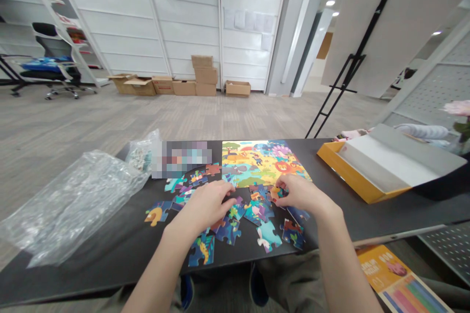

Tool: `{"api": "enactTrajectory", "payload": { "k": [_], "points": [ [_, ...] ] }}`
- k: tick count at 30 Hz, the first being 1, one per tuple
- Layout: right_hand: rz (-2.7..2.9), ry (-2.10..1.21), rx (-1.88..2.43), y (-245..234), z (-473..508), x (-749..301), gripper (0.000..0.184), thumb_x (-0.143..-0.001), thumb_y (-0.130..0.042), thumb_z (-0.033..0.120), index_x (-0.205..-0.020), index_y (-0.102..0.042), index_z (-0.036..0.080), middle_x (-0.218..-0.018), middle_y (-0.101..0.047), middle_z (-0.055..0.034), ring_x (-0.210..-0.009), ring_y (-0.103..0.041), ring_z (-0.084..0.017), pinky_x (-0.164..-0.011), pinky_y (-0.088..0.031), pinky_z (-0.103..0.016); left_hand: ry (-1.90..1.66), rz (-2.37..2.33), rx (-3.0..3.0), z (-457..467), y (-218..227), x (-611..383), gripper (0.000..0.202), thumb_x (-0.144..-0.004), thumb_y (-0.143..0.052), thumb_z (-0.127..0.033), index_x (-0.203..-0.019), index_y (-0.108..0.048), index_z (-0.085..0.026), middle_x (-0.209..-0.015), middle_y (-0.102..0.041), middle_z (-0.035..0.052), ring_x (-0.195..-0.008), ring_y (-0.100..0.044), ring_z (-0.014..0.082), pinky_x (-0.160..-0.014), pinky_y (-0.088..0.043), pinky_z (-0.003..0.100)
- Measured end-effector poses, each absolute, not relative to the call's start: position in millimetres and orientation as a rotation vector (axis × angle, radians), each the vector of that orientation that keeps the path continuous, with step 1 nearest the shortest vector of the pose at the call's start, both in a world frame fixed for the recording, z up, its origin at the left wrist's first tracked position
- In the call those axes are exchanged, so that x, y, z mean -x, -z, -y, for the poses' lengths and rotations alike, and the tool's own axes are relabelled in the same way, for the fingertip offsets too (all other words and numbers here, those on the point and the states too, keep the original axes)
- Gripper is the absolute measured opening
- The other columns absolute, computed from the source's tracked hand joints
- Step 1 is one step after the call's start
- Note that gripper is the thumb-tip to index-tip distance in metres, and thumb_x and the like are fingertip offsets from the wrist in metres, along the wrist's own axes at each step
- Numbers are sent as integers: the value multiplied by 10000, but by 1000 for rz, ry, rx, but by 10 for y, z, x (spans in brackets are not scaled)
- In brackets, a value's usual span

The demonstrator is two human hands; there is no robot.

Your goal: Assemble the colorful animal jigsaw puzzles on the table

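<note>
Right, over the table point(91, 274), and the action is all in the middle! The right hand point(299, 193) has its thumb and fingertips pinched on a small jigsaw piece point(275, 193), right at the lower edge of a bright picture of jungle animals point(262, 164). The left hand point(205, 203) is spread wide, fingers curved down and resting on the loose pieces point(235, 210), a good way from the right hand. Those jigsaw pieces lie scattered flat in a messy spread below the picture, some tucked under both hands, with one dinosaur-patterned piece point(201, 250) sitting out by the near edge of the table.

Over on the left, a big crumpled plastic bag point(69, 205) lies across the table corner, and a smaller clear bag point(141, 154) sits beside a blurred patch point(181, 159). To the right, an open yellow box point(382, 161) has its grey lid propped up, and a colourful booklet point(394, 279) pokes out below the table edge. Further back, cardboard boxes point(165, 83) line a white wall, with a black easel point(348, 49) standing on the right!
</note>
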State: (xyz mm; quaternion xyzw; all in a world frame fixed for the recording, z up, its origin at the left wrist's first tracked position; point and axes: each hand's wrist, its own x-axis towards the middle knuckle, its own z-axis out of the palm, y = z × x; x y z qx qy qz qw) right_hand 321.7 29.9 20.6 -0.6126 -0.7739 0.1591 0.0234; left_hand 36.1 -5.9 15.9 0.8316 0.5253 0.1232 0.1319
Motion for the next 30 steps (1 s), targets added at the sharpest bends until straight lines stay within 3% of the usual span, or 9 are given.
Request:
{"api": "enactTrajectory", "payload": {
  "k": [11, 19, 22, 27, 30],
  "points": [
    [2382, -385, 1909, -166, -320, -3252, 177, -700, -746, 322, -817, -699, 198, -889, -749, -89, -781, -666, -240, -592, -405, -277, -460, -1496, -2444, 78, -189, -392, 216, -938, -622, -377, -1066, -689, -216, -1050, -741, 48, -917, -697, 222, -765, -511, 301],
    [2315, -654, 1793, -260, -292, -3289, 124, -727, -681, 229, -832, -618, 207, -808, -720, -32, -709, -635, -178, -577, -419, -240, -458, -1507, -2428, 65, -168, -404, 217, -942, -605, -392, -1053, -696, -229, -1032, -739, 46, -925, -694, 220, -746, -501, 292],
    [2299, -807, 1671, -339, -254, -3317, 91, -788, -638, 267, -787, -566, 210, -743, -680, -16, -679, -613, -164, -587, -436, -242, -471, -1498, -2417, 64, -162, -400, 214, -940, -605, -390, -1049, -696, -229, -1039, -738, 48, -926, -693, 217, -740, -498, 282],
    [2187, -998, 1476, -422, -237, -3346, 215, -829, -646, 391, -786, -534, 212, -673, -599, 16, -614, -561, -141, -570, -434, -247, -505, -1484, -2408, 63, -155, -403, 203, -937, -604, -373, -1035, -700, -223, -1000, -738, 44, -877, -689, 215, -719, -485, 289],
    [2076, -1027, 1348, -406, -261, -3303, 269, -847, -659, 452, -825, -545, 209, -715, -624, 2, -629, -577, -142, -576, -436, -256, -551, -1466, -2370, 65, -170, -427, 194, -926, -611, -361, -1038, -701, -231, -938, -740, 31, -840, -682, 213, -705, -473, 289]
  ]
}}
